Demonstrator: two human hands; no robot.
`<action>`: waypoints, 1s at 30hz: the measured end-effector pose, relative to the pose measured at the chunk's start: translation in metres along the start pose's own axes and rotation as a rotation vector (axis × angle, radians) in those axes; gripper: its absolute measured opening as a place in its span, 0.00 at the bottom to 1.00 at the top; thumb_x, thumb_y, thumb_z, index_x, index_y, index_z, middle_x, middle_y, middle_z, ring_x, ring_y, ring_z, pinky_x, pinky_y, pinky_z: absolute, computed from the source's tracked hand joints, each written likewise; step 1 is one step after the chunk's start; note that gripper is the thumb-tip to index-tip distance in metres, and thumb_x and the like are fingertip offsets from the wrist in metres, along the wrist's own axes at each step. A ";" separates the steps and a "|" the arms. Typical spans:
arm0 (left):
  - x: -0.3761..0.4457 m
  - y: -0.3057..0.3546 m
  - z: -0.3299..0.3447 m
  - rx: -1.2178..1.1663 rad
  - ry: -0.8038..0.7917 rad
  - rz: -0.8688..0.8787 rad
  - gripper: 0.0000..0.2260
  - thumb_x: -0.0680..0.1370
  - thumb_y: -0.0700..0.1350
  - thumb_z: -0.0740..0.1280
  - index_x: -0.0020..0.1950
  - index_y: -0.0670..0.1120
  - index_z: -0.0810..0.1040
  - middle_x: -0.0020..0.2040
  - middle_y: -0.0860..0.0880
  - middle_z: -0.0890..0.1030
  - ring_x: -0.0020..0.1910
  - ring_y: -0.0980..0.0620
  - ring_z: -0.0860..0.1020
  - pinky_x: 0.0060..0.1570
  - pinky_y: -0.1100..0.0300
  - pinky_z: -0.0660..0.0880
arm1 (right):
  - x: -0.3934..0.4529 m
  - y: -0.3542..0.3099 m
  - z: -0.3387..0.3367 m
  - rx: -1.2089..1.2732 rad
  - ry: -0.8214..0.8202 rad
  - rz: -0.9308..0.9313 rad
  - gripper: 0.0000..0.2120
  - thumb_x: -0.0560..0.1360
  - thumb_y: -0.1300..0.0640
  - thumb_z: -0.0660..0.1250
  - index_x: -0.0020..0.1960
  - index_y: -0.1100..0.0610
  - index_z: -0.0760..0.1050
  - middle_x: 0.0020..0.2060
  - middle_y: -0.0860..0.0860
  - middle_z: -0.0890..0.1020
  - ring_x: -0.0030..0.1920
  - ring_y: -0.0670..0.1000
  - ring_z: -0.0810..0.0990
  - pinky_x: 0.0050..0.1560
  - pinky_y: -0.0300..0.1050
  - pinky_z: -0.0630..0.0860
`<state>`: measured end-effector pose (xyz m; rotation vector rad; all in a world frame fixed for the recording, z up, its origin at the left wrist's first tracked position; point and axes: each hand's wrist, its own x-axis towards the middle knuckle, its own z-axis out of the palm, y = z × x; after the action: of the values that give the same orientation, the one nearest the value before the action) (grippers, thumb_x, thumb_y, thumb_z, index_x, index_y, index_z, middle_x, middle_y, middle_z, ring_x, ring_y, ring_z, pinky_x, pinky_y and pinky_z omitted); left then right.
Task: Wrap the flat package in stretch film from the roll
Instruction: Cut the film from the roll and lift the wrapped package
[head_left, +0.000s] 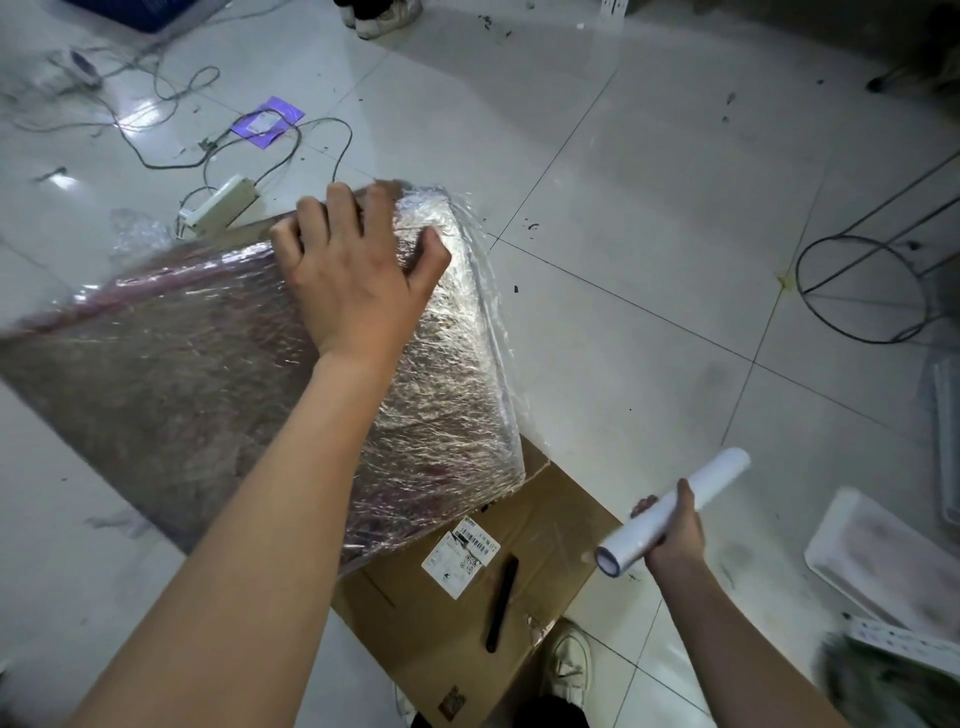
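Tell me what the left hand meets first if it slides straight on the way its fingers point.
The left hand would slide over the wrapped package's far edge; beyond it, likely the beige power strip on the floor, though depth is unclear.

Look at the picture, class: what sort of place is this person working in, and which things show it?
Probably an informal packing or storeroom floor. The film-wrapped package lies on flattened cardboard on a scuffed tiled floor, loose cables trail nearby, and the right hand holds a film roll.

- flattened cardboard on the floor tiles, a black pen-like tool lying on it
- power strip among loose cables
- purple sheet
- white tray
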<state>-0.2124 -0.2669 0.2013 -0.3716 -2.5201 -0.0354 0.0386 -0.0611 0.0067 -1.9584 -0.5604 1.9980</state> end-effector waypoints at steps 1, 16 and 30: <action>-0.001 -0.003 0.000 -0.008 0.002 -0.008 0.20 0.77 0.58 0.58 0.52 0.41 0.74 0.46 0.39 0.76 0.47 0.40 0.75 0.49 0.50 0.58 | -0.002 0.006 0.004 -0.036 -0.015 -0.004 0.21 0.72 0.47 0.71 0.58 0.57 0.70 0.38 0.54 0.77 0.36 0.51 0.77 0.37 0.46 0.77; 0.013 -0.016 -0.003 -0.027 -0.128 -0.054 0.25 0.78 0.60 0.51 0.60 0.41 0.71 0.54 0.39 0.74 0.54 0.40 0.71 0.57 0.45 0.64 | -0.001 0.103 -0.023 -0.506 -0.025 -0.010 0.20 0.78 0.48 0.58 0.59 0.64 0.70 0.36 0.60 0.76 0.33 0.58 0.75 0.33 0.46 0.72; 0.025 -0.020 0.004 -0.042 -0.118 -0.031 0.26 0.78 0.59 0.49 0.63 0.41 0.70 0.56 0.39 0.74 0.56 0.41 0.70 0.56 0.45 0.63 | 0.010 0.181 -0.046 -0.741 -0.049 0.092 0.28 0.78 0.51 0.63 0.74 0.58 0.59 0.69 0.61 0.68 0.65 0.65 0.70 0.64 0.61 0.70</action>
<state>-0.2392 -0.2797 0.2132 -0.3617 -2.6449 -0.0808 0.0959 -0.2126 -0.0866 -2.3526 -1.4069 2.0768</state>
